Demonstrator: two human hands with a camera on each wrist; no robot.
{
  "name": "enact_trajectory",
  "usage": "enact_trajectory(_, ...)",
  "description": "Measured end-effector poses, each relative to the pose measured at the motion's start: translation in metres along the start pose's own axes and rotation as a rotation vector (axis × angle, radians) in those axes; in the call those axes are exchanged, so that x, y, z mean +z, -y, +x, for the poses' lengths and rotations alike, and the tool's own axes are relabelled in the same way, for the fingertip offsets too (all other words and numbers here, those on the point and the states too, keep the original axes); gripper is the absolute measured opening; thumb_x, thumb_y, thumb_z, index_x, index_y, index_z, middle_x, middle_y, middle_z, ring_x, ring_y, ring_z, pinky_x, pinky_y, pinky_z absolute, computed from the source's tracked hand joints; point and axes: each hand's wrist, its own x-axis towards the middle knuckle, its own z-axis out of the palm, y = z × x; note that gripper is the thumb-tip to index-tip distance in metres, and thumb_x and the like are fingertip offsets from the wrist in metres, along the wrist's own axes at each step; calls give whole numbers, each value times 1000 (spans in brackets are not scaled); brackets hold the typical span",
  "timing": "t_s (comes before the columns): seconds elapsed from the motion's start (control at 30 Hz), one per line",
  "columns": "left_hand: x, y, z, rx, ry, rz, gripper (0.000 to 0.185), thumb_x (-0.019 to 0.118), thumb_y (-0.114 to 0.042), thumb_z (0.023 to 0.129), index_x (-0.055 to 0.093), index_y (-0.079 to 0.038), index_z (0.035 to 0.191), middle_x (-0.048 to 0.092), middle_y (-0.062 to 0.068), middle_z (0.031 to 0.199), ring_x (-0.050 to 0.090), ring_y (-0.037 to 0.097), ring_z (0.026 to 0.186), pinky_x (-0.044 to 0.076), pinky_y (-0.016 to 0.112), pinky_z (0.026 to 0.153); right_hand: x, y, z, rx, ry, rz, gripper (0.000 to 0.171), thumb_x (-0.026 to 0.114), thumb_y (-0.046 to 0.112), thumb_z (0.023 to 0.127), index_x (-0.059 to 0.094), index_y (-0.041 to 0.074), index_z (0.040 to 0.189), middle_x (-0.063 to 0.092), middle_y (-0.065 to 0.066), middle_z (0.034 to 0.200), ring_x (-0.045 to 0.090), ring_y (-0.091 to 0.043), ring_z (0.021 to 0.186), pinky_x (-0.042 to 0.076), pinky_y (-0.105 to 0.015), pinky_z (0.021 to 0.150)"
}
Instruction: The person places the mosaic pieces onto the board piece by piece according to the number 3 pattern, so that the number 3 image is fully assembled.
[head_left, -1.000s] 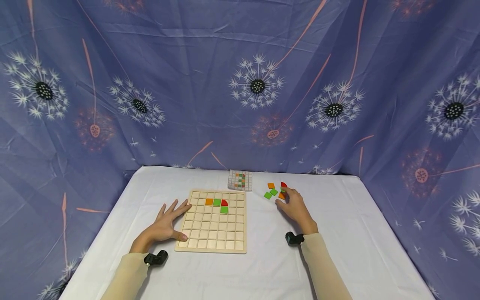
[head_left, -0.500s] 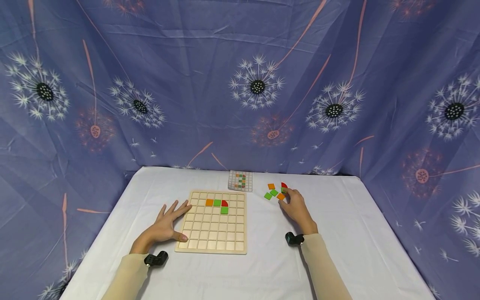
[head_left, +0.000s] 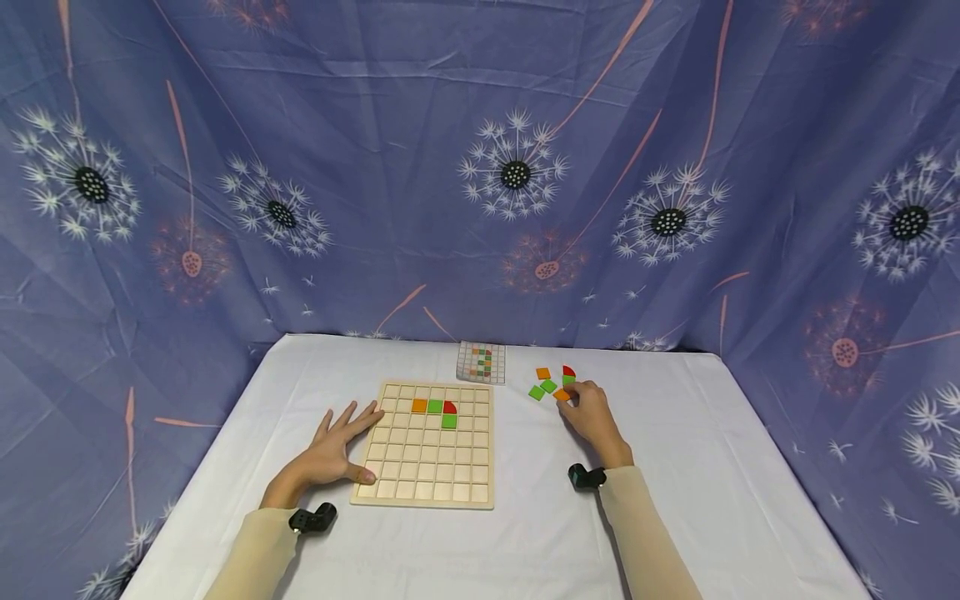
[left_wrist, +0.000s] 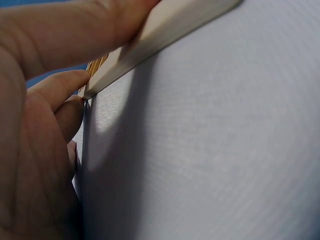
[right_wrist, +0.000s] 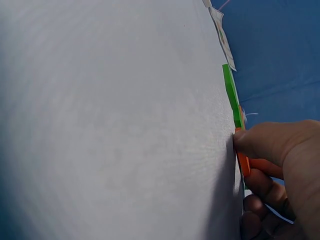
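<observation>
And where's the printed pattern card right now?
In the head view, the printed pattern card lies just beyond the far right corner of the wooden grid board, left of the loose coloured tiles.

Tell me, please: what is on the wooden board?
An orange tile, a green tile, a red tile and another green tile. The left hand, touching the board, hides parts of its left edge.

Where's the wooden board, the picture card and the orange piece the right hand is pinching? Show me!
Wooden board [head_left: 428,452]: head view, on a bare square near its middle.
Picture card [head_left: 481,363]: head view, middle of its front.
Orange piece [right_wrist: 243,164]: right wrist view, on its edge below the thumb.
</observation>
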Motion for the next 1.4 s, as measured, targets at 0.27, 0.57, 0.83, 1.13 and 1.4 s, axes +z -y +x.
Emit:
enact_trajectory(0.27, 1, -1, -1, 6, -4, -3, 116, 92, -47, 59, 42, -7, 157, 27, 21, 168, 7, 55, 155, -9, 73, 120, 1, 3, -4, 27, 6, -11, 37, 74, 10, 90, 70, -6, 123, 65, -22, 113, 59, -38, 111, 50, -52, 101)
enact_trajectory(0.57, 0, 1, 0, 7, -6, 14, 116, 91, -48, 60, 42, -8, 157, 27, 20, 168, 7, 55, 155, -9, 73, 120, 1, 8, -8, 18, 2, -2, 37, 72, 10, 89, 71, -5, 123, 64, -24, 120, 56, -43, 119, 47, -56, 106)
enact_trajectory(0.83, -1, 1, 2, -9, -2, 22, 118, 91, -50, 59, 41, -8, 158, 27, 19, 168, 7, 54, 156, -9, 72, 121, 5, 16, -17, -52, -50, 37, 33, 72, 7, 87, 73, -5, 117, 66, -25, 114, 61, -42, 111, 49, -58, 101)
enact_trajectory(1.13, -1, -1, 2, -24, 6, 19, 118, 91, -49, 58, 42, -7, 157, 27, 19, 168, 7, 54, 156, -10, 72, 121, 16, 35, -34, -49, -42, 103, 33, 73, 8, 87, 73, -2, 119, 66, -21, 118, 62, -39, 114, 51, -55, 103)
enact_trajectory(1.4, -2, 1, 3, -25, 3, 31, 118, 91, -50, 58, 42, -8, 157, 27, 19, 168, 7, 54, 156, -9, 72, 122, 28, 45, -43, -89, -55, 110, 30, 74, 6, 87, 75, -1, 116, 67, -17, 114, 64, -35, 112, 53, -53, 102)
